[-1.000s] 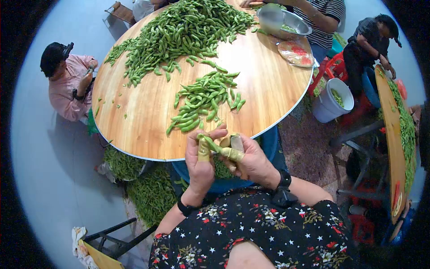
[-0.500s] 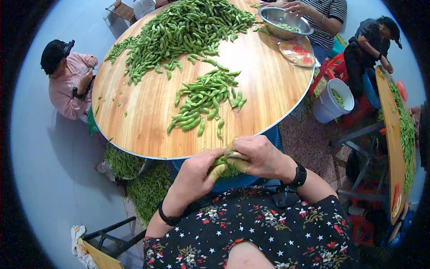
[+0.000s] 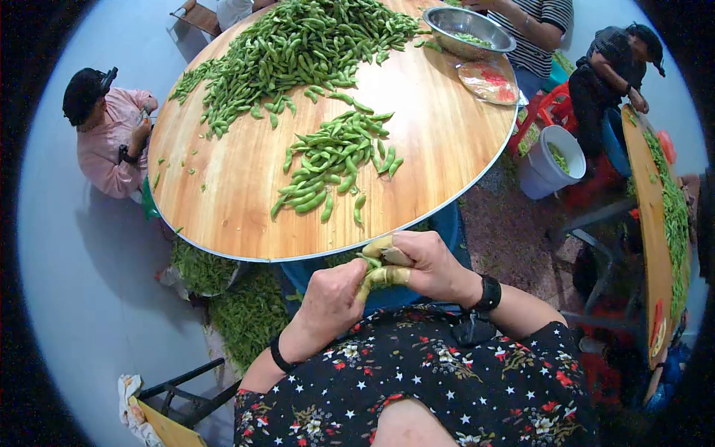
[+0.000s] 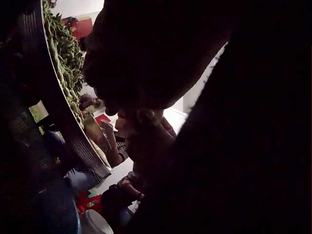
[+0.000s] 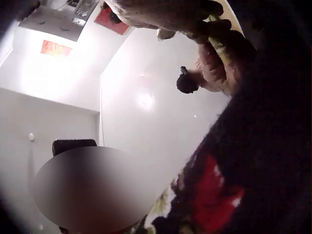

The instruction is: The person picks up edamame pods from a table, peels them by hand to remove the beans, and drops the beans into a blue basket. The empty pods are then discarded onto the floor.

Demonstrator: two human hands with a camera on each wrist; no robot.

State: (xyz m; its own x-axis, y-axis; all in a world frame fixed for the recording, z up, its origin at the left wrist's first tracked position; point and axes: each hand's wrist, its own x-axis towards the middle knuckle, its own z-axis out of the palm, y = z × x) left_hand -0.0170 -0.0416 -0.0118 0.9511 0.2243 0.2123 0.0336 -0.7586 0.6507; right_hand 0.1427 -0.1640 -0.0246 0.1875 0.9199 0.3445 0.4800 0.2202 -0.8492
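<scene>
In the head view both hands meet just off the near edge of the round wooden table (image 3: 246, 231). The left hand (image 3: 333, 294) pinches a green pod (image 3: 372, 261), its fingers curled. The right hand (image 3: 432, 267) grips the same pod from the other side, with yellowish covers on thumb and forefinger. A small group of pods (image 3: 328, 160) lies on the table beyond the hands, and a large heap of pods (image 3: 298, 56) farther back. In the left wrist view the hand is a dark shape; the right wrist view shows the fingertips close together.
A blue tub (image 3: 447, 223) stands below the hands under the table edge. Leafy green piles (image 3: 249, 316) cover the floor at left. A metal bowl (image 3: 469, 33) and a plastic-wrapped disc (image 3: 488, 80) sit at the back right. A white bucket (image 3: 551, 164) stands right; other people sit around.
The hands, earlier apart with a pod stretched between them, have come together and turned knuckles up. One more pod lies at the near end of the small group. The metal bowl's person has moved their hands.
</scene>
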